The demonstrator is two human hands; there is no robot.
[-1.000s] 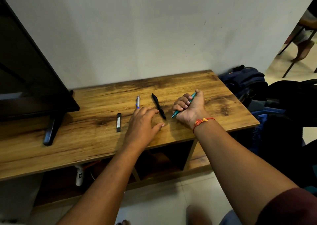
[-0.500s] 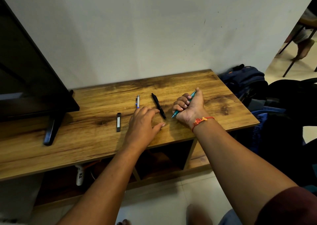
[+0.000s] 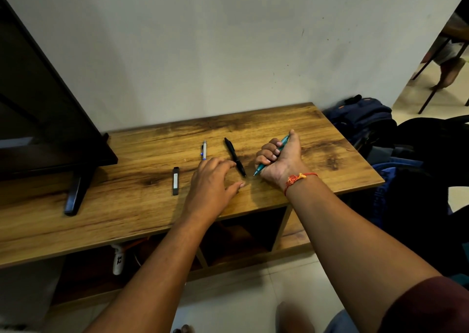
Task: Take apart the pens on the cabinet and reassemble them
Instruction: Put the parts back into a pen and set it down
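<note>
**Teal pen held in a fist above a wooden counter**

Right hand (image 3: 279,158), right of centre, is closed in a fist around the teal pen (image 3: 259,169). The pen runs diagonally through the fist. Its tip points down and to the left, close to the counter (image 3: 291,119). Its upper end shows beside the raised thumb. The heel of this hand rests on the wood, and a red-and-orange thread bracelet (image 3: 297,179) circles the wrist.

Left hand (image 3: 213,177), at centre, holds nothing. Its fingers are spread and loosely bent, palm down, over the counter surface, with the thumb pointing right toward the teal pen's tip.

Between the two hands lies a black pen (image 3: 234,156), set diagonally with its lower end nearest the teal tip; the two are apart. Just above the left fingertips lies a white pen with blue accents (image 3: 204,150), nearly upright in the frame. Left of the left hand, a small black bar with a pale label (image 3: 175,181) lies flat on the wood.

At the far left of the frame, a dark flat screen (image 3: 38,104) stands on the counter on a black foot (image 3: 76,193). Under the counter, open shelves hold a white bottle-like object (image 3: 118,259). At the upper right, a dark blue backpack (image 3: 363,114) sits beside the counter's end, against the pale wall.
</note>
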